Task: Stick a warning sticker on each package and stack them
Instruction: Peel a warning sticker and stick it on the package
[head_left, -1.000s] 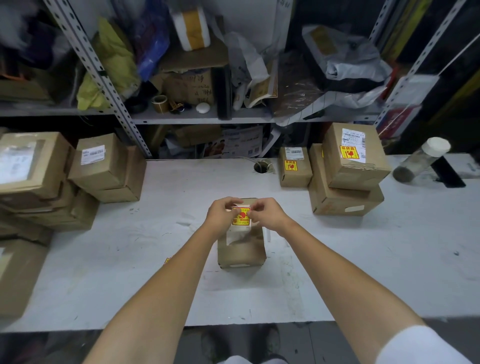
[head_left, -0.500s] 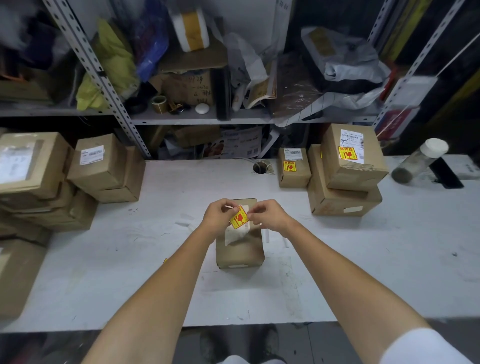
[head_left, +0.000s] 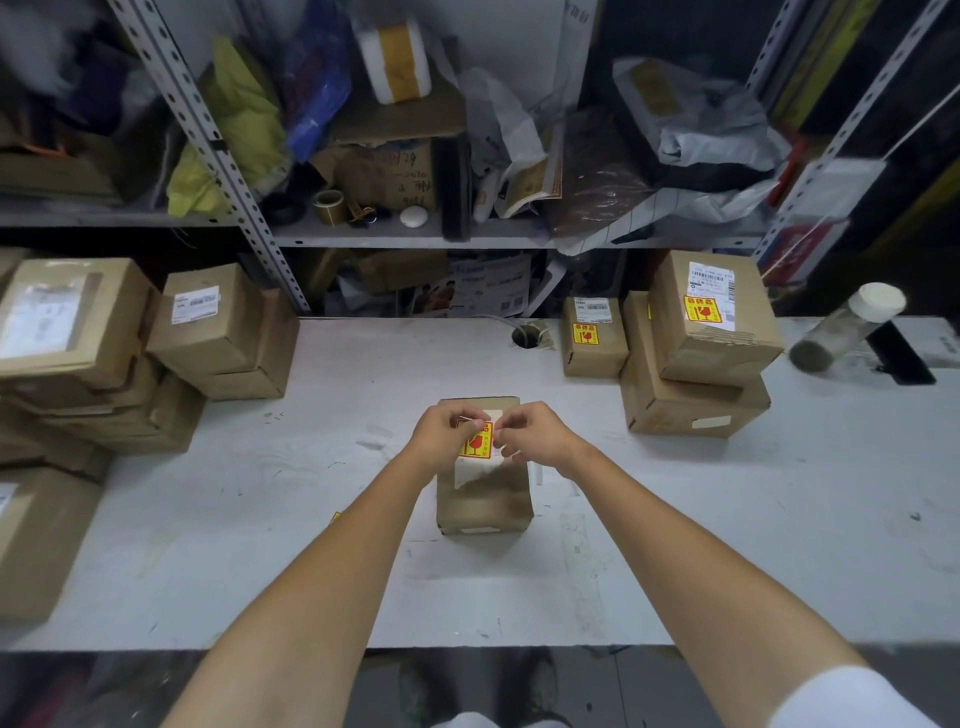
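— Near the middle of the worktop, both hands are hovering over the small cardboard package. What are they doing?

— The left hand and the right hand are each pinching an edge of the yellow-and-red warning sticker, with fingers curled tight on it. It is hanging over the far half of the package's top. Whether it is touching the cardboard yet, I cannot tell.

— What is worrying you?

— The sticker is sitting right over the white label. Going down there, it is risking hiding part of that label. It could also be landing crooked or creased if one hand is letting go first, and the glue may be clinging to a fingertip and lifting a corner.

— And the package itself?

— It is standing alone with nothing bracing it, so a hard press could be sliding it. The stickered stack at the far right is sitting askew too, so a careless placement there could be tipping it.
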